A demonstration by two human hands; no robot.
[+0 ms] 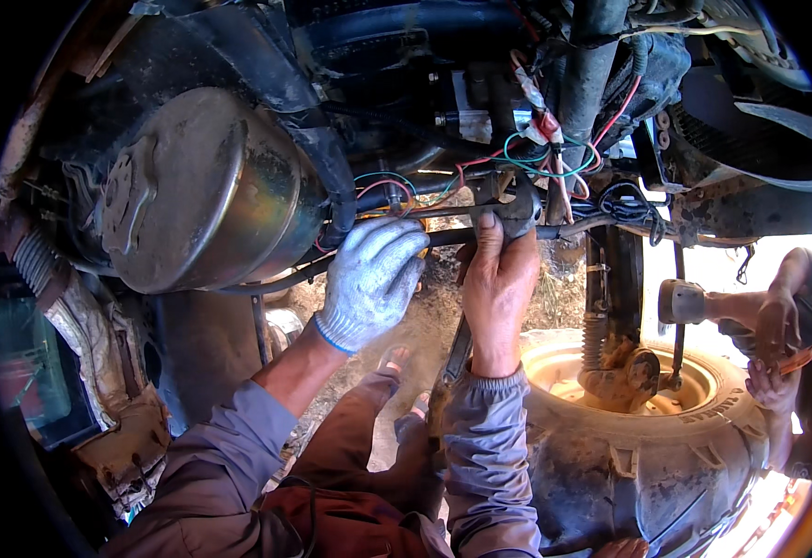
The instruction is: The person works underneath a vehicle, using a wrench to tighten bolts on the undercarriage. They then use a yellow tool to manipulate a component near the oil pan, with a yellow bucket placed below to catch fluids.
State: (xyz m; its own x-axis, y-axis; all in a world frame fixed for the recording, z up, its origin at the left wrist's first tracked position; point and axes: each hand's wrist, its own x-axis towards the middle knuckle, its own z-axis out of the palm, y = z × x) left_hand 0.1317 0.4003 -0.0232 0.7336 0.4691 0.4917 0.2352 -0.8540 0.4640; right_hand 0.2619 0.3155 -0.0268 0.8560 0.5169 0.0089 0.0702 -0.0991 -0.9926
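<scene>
- At the left, a metal drum (197,200) sits beside your gloved left hand (369,274); its fingers curl near a dark hose (449,236), grasp unclear.
- Midway, your bare right hand (499,284) sets its thumb at a dark rounded metal part (520,212); hidden fingers leave its grip uncertain.
- Further right, wires (554,160) hang loose, so your work looks unfinished; nothing shows what is complete.

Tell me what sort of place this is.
Probably a makeshift vehicle repair spot, seemingly open-sided: a big chunky tire, loose taped wires hanging among grimy machine parts, and bare dirt ground below.
</scene>
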